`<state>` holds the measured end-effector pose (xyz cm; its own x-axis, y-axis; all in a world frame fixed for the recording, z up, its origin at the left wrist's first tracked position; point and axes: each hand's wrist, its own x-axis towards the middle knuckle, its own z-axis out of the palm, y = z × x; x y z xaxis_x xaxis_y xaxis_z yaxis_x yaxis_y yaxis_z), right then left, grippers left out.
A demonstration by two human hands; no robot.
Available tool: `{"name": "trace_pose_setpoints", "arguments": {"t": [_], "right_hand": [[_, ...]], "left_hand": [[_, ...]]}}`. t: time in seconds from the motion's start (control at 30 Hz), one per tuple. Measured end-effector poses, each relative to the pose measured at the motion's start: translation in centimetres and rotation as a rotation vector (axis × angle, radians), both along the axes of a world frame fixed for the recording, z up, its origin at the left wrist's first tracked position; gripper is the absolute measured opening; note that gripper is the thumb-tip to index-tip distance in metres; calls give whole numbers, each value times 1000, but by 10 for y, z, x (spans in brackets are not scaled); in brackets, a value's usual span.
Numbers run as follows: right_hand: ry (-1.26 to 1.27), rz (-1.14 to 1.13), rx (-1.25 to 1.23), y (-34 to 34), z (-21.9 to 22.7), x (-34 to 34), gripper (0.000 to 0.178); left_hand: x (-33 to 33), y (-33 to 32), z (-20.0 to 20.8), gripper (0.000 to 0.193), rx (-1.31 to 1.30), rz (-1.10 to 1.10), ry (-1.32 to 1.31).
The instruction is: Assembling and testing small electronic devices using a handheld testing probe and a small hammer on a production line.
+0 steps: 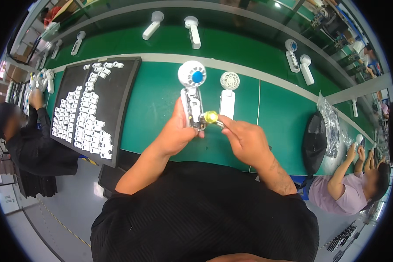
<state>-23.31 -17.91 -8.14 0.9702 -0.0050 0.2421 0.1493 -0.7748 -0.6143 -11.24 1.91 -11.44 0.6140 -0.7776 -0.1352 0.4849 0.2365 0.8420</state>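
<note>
A white handheld fan [191,98] with a blue hub and an opened handle is gripped in my left hand [175,132], fan head pointing away from me. Small inner parts show in the handle. My right hand [251,142] is closed on a small tool with a round yellow part [211,116], held against the handle's lower right side. Its working end is too small to make out. Just right of the held fan, a second white fan piece [227,102] with a bare grille lies on the green table.
A black tray [129,94] with rows of small white parts lies left on the table [153,118]. More white fans [192,32] lie on the green belt beyond. A black bag [314,142] and clear plastic [330,126] are at right. Co-workers sit on both sides.
</note>
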Motion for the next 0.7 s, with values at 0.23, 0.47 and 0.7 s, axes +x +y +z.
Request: {"name": "trace_pose_setpoints", "arguments": {"t": [0.23,0.47,0.7], "right_hand": [[-266,48,215,4,7,-10,33],[-192,-8,261,-2,1,-14,31],[71,102,85,-6,4,0,29]], "left_hand": [[2,3,0,94,-26,18,30],[0,9,-2,91,-66,16,22],[-9,10,-1,78,-19,26,-46]]}}
